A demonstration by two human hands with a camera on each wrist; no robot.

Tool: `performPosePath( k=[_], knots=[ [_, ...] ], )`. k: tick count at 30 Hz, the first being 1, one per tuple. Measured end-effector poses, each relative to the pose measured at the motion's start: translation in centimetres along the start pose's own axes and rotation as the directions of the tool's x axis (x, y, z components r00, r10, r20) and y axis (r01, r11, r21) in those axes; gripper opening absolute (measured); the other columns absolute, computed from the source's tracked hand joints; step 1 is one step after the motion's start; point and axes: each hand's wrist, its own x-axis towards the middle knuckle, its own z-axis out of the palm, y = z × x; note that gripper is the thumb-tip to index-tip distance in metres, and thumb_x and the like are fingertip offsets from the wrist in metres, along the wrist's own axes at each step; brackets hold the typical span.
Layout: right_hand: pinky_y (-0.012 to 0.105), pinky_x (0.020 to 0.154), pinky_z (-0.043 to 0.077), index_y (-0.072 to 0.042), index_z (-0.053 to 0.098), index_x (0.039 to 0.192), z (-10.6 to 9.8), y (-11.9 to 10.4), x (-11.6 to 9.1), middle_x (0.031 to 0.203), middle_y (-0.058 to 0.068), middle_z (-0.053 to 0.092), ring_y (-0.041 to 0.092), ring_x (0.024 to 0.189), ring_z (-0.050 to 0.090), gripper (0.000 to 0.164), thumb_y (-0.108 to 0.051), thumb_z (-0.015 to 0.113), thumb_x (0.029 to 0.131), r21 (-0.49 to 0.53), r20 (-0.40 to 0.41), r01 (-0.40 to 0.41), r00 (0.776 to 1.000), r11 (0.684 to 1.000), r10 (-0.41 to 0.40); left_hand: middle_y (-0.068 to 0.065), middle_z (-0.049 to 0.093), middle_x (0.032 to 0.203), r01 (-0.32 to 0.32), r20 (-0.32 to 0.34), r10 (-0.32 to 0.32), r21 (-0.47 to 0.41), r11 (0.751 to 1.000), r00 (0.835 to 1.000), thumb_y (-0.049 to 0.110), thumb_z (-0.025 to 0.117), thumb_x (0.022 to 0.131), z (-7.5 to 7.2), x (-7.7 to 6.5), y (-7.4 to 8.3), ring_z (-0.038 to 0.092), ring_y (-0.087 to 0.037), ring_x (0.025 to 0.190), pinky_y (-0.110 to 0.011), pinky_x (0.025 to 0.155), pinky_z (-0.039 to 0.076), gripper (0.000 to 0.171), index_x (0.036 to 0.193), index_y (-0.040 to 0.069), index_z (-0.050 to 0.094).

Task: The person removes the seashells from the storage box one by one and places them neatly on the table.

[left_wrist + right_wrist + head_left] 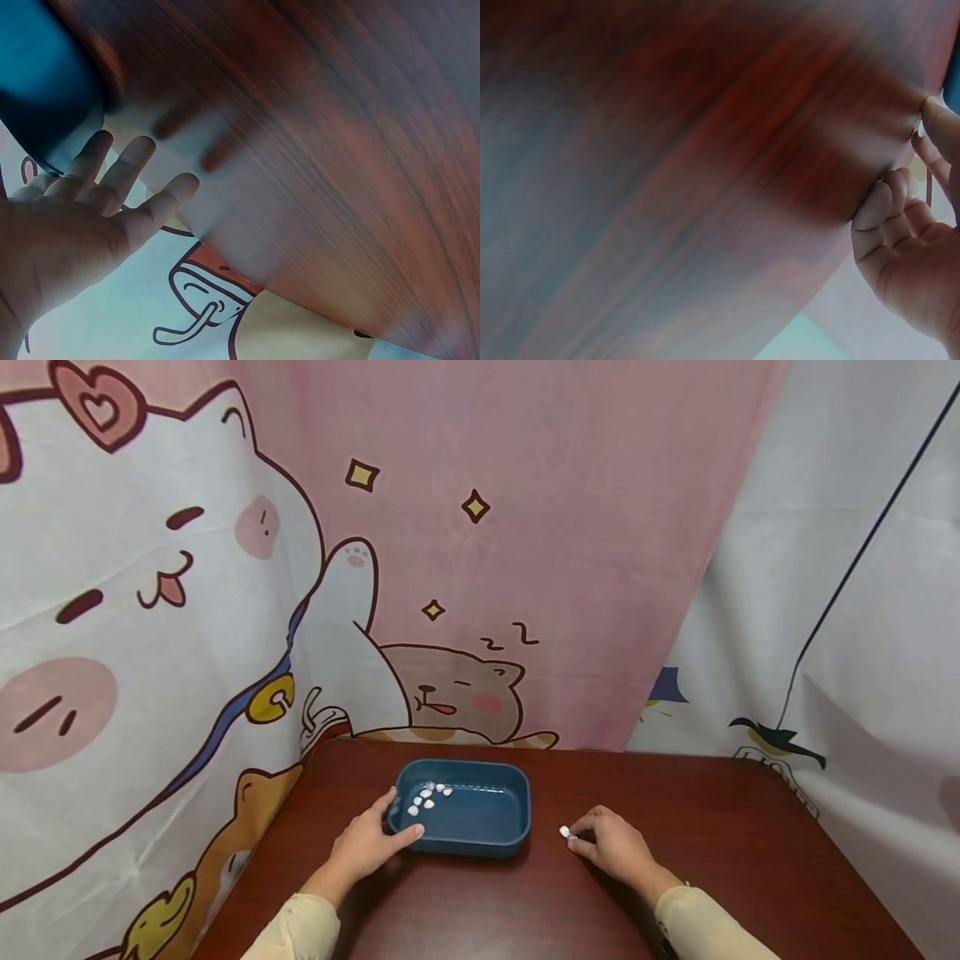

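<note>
A dark blue rectangular tray (480, 848) stands on the table with several small, rounded white pieces (417, 801), like pebbles or shells, toward its left side. My left hand (369, 846) rests at the tray's near left corner, thumb along the near rim and fingertips at the left side. In the left wrist view its fingers (124, 172) are spread and fairly straight. Right of the tray, my right hand (617, 848) pinches a small whitish piece (572, 837) between thumb and forefinger, low over the table. Another white piece (564, 832) shows against the fingertips; whether it is held, I cannot tell.
The reddish-brown wooden table (712, 810) reaches back to a pink and white curtain (570, 552) printed with cartoon animals. The curtain also hangs along the left and right sides. Both forearms come in from the near edge in pale sleeves (701, 918).
</note>
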Motion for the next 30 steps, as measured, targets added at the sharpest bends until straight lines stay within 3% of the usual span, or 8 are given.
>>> performPosePath(
  k=[7,17,24,30],
  knots=[
    [0.043,0.076,0.058,-0.025,0.083,0.1,0.3,-0.1,0.0,0.101,-0.01,0.066,0.012,0.091,0.066,0.012,-0.029,0.088,0.089,-0.001,0.003,-0.009,1.0,1.0,0.009,-0.022,0.052,0.161,-0.004,-0.005,0.004,-0.013,1.0,1.0,0.072,0.076,0.087,-0.1,-0.2,0.2,0.059,-0.046,0.139,-0.074,0.103,0.049,0.106,0.167,0.013,0.038],
    [0.045,0.078,0.06,-0.028,0.082,0.082,-0.2,0.0,0.3,0.096,-0.007,0.07,0.016,0.09,0.069,0.011,-0.022,0.088,0.088,0.01,-0.042,-0.041,0.998,0.999,0.041,-0.023,0.052,0.161,-0.006,-0.008,0.006,-0.004,1.0,1.0,0.069,0.077,0.087,-0.2,-0.2,0.2,0.059,-0.047,0.139,-0.075,0.102,0.049,0.105,0.167,0.013,0.037],
    [0.044,0.074,0.059,-0.025,0.084,0.083,-0.4,-0.1,1.0,0.095,-0.005,0.075,0.015,0.087,0.07,0.008,-0.022,0.089,0.088,0.021,-0.015,-0.122,0.992,0.992,0.122,-0.022,0.052,0.162,0.007,0.004,-0.007,-0.019,1.0,1.0,0.069,0.076,0.088,0.0,-0.1,0.1,0.059,-0.046,0.139,-0.077,0.105,0.047,0.104,0.167,0.014,0.037],
    [0.047,0.077,0.06,-0.022,0.085,0.089,-0.5,-0.2,1.1,0.097,-0.003,0.075,0.019,0.091,0.071,0.004,-0.024,0.089,0.088,0.011,-0.005,-0.128,0.992,0.992,0.128,-0.022,0.052,0.162,0.001,-0.004,-0.001,-0.013,1.0,1.0,0.072,0.076,0.086,0.1,0.1,-0.1,0.059,-0.046,0.139,-0.076,0.104,0.047,0.107,0.168,0.014,0.037]
  ],
)
